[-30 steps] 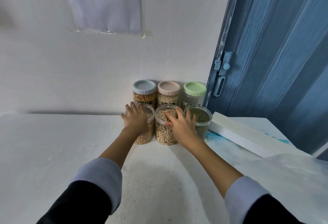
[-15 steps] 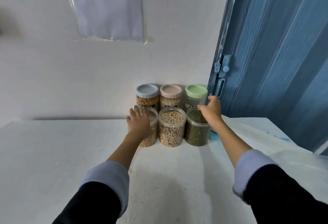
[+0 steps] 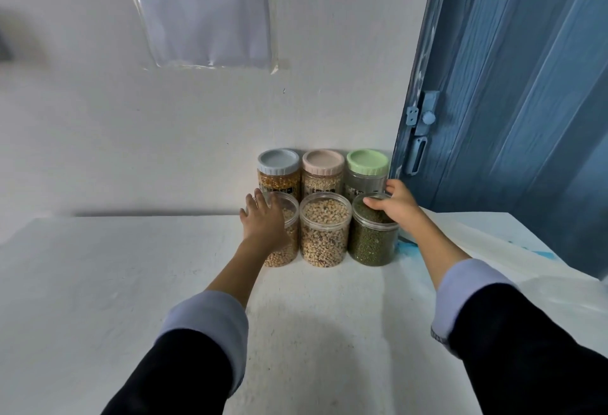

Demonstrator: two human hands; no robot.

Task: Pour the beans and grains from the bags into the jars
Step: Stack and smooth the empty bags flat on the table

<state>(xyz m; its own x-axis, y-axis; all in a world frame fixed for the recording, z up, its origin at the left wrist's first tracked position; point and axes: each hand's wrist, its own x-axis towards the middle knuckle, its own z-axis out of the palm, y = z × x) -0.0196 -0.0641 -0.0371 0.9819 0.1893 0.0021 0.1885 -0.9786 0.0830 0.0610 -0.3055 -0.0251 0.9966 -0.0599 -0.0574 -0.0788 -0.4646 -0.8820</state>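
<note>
Head view: six jars bunched at the back of the white counter [image 3: 98,283], front three lidless and full. Left hand [image 3: 265,222] flat against the left front jar [image 3: 283,240], fingers straight. Right hand [image 3: 396,205] curled over the rim of the green mung bean jar [image 3: 371,240], gripping it.

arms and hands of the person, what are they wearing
Both arms wear dark, near-black sleeves with pale lavender-blue cuffs showing beyond them, on the left sleeve and the right sleeve. The forearms are bare. The left hand and right hand wear no gloves.
</note>
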